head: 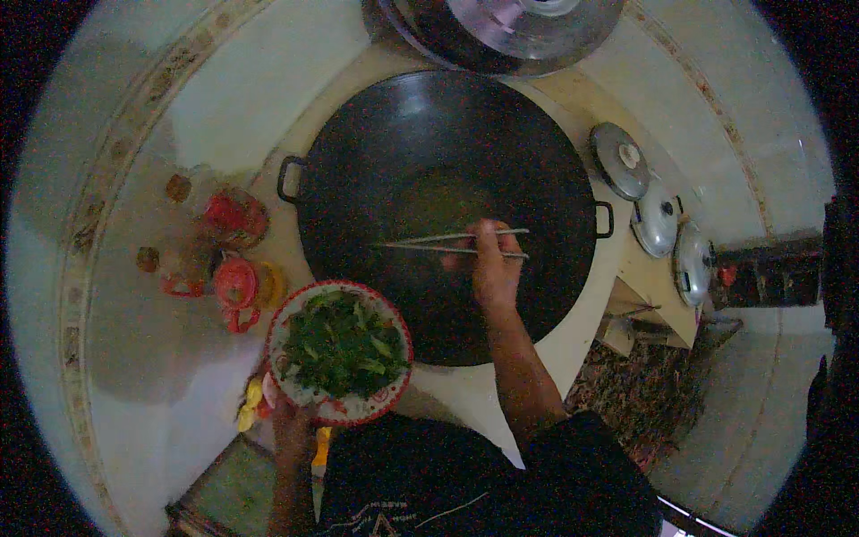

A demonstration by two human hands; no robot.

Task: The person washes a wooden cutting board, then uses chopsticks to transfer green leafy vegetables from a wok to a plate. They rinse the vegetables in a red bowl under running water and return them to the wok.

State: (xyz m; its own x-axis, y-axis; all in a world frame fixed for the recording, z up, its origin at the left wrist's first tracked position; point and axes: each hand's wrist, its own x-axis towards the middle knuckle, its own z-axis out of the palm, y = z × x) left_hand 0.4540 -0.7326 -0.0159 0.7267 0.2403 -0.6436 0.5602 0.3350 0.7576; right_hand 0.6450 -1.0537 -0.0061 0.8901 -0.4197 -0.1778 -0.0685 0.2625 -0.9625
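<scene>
A large black wok (pixel 362 168) with two loop handles fills the middle of the view. Over its right half, my right hand (pixel 496 262) grips a pair of light-coloured chopsticks (pixel 429 240), whose tips meet to the left above the dark wok. My left hand (pixel 292 409) holds a white plate (pixel 302 396) with a red rim at its lower left edge. Leafy green vegetables (pixel 339 342) lie heaped on the plate. The plate overlaps the wok's near left rim. What lies at the wok's bottom is too dark to make out clearly.
Behind the wok sits a big metal pot (pixel 510 40) with a lid. Several metal lids, including a grey one (pixel 621 161), line the right side. A red lidded jug (pixel 236 285) and a red container (pixel 235 215) stand left. Brown dry material (pixel 644 396) lies on the floor at right.
</scene>
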